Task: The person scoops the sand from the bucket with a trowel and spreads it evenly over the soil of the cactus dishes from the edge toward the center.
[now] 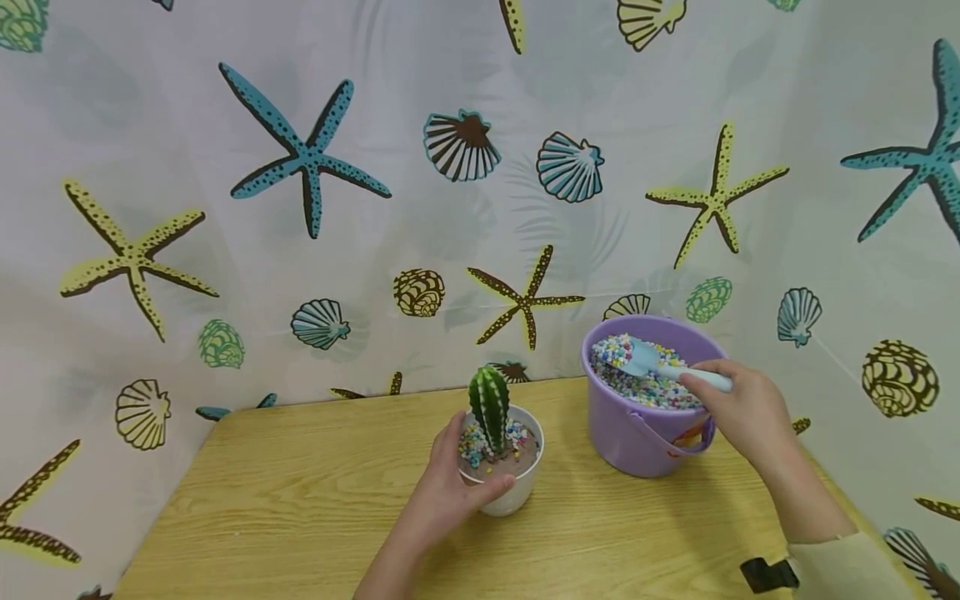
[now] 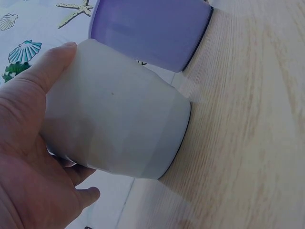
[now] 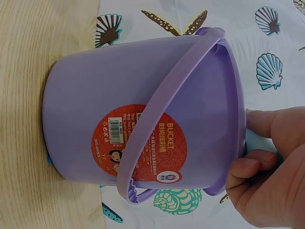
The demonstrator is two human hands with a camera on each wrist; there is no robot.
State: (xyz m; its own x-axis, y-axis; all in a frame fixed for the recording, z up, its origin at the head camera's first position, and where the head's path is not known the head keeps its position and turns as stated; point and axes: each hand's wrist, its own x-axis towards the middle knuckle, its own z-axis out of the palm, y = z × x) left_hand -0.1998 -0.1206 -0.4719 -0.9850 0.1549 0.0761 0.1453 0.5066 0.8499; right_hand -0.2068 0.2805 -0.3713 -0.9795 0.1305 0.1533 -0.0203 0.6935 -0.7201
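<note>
Hands, two: left hand (image 1: 444, 490) gripping a white pot (image 1: 517, 493) by its wall, cactus (image 1: 489, 408) within, on the counter (image 1: 300, 500); right hand (image 1: 750, 410) holding the handle of a blue scoop (image 1: 643, 358), bead-laden, at the mouth of a purple bucket (image 1: 626, 435). Scoop: probably light, stiff; hold level, beads likely roll. Pot: likely rigid, smooth; grasp below the rim.

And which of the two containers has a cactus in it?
The white pot, held by the left hand; the purple bucket contains colourful pellets instead.
</note>
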